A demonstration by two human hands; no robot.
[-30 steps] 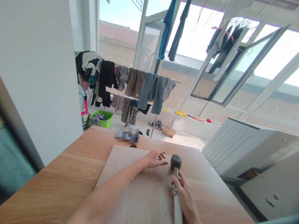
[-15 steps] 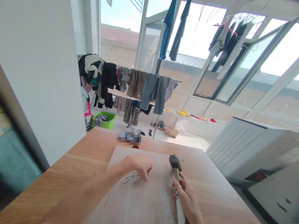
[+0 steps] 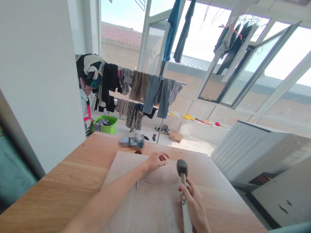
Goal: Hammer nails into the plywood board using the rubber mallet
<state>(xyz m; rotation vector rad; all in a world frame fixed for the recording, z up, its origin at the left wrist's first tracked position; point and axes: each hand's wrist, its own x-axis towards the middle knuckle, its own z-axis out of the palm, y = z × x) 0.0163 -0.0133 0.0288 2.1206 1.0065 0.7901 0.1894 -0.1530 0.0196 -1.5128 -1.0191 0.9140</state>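
Note:
My right hand (image 3: pixel 193 199) grips the light handle of a mallet (image 3: pixel 182 167); its dark head points away from me over the board. Ahead and to the left, my left hand (image 3: pixel 157 160) is held above the pale board (image 3: pixel 145 207), its fingers curved and apart, with nothing visible in them. A thin upright nail (image 3: pixel 170 169) stands just right of my left fingers. Nearer to me, a loose nail (image 3: pixel 148 182) lies on the board, and another nail (image 3: pixel 137 184) shows beside my left forearm, which may hide more.
The board rests on a wooden table (image 3: pixel 73 171). A small brown round object (image 3: pixel 138 152) and a blurred patch are at its far side. Beyond stand a laundry rack (image 3: pixel 138 85), a green basket (image 3: pixel 110 128) and a cardboard box (image 3: pixel 176 136). A white cabinet (image 3: pixel 252 152) is at right.
My left hand has moved forward and right from beside the loose nails, and its fingers have spread from a closed pose. The mallet stays in my right hand, almost still.

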